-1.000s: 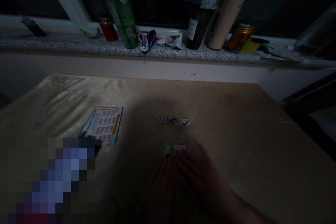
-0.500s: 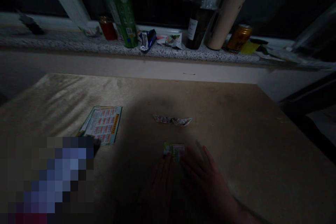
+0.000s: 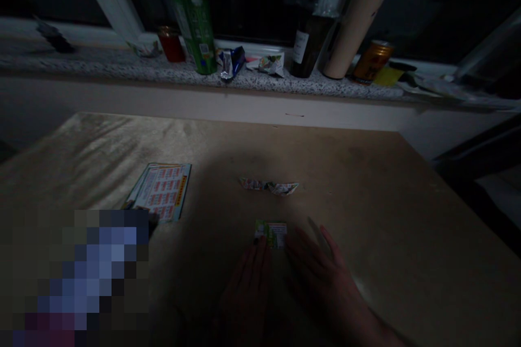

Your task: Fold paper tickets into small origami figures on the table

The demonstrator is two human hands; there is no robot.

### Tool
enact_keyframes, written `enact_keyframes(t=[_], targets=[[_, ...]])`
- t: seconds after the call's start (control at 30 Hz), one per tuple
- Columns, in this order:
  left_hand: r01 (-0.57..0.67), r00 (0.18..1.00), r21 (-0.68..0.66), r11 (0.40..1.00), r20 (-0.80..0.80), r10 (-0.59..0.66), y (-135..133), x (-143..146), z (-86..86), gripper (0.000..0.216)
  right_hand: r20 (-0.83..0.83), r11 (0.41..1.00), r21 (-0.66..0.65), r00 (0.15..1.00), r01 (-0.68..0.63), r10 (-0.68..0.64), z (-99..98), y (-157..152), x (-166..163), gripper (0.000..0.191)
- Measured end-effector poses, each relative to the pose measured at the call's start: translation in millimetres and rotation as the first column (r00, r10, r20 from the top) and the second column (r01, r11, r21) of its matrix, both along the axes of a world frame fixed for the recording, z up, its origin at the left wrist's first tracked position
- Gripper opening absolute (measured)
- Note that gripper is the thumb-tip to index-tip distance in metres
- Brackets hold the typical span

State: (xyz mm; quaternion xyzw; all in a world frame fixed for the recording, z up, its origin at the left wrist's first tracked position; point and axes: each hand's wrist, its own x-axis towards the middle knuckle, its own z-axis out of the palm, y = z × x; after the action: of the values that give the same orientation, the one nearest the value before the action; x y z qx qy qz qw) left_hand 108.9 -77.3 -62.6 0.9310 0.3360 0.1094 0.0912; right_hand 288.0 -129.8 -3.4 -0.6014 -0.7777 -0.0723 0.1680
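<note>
A small folded piece of printed paper (image 3: 277,233), green and white, lies on the table in front of me. My left hand (image 3: 247,279) lies flat with straight fingers, their tips on the paper's lower left edge. Beside the paper's right edge is my right hand (image 3: 319,265), fingers stretched out and thumb apart. Whether its fingertips touch the paper I cannot tell in the dim light. Farther back lies a twisted, folded paper piece (image 3: 268,186) with two pointed ends. Neither hand touches it.
A stack of printed sheets (image 3: 166,190) lies on the table (image 3: 345,173) at left, near a blurred-out patch. On the granite windowsill (image 3: 252,82) stand a green bottle (image 3: 199,38), a red jar (image 3: 171,46), a dark cup (image 3: 311,46), a cardboard tube (image 3: 358,21) and an orange can (image 3: 373,62).
My right hand has slid slightly right, uncovering more of the paper's right side. The left hand stays on the paper. The view has shifted slightly.
</note>
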Motion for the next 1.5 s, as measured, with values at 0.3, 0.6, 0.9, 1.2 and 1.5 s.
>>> enact_keyframes(t=[0.3, 0.6, 0.9, 1.2, 1.5], targets=[[0.094, 0.995, -0.032, 0.995, -0.018, -0.095, 13, -2, 10.9, 0.083, -0.131, 0.998, 0.049, 0.991, -0.026, 0.032, -0.8, 6, 1, 0.028], [0.276, 0.96, -0.056, 0.959, -0.022, -0.278, 41, -13, 54.5, 0.075, -0.14, 0.991, -0.132, 0.99, -0.023, 0.004, 7.6, 13, 7, 0.048], [0.291, 0.953, -0.029, 0.956, -0.083, -0.292, 52, -10, 65.7, 0.06, -0.143, 0.995, -0.104, 0.99, -0.001, -0.013, 7.3, 12, 4, 0.039], [0.115, 0.993, 0.037, 0.993, -0.024, -0.114, 49, -3, 72.2, 0.034, -0.155, 0.991, -0.094, 0.985, -0.095, 0.08, 0.4, 5, -2, 0.04], [0.107, 0.994, -0.025, 0.994, -0.01, -0.107, 52, 8, 73.4, 0.025, -0.232, 0.97, -0.061, 0.948, -0.236, 0.216, 3.1, 4, 2, 0.03]])
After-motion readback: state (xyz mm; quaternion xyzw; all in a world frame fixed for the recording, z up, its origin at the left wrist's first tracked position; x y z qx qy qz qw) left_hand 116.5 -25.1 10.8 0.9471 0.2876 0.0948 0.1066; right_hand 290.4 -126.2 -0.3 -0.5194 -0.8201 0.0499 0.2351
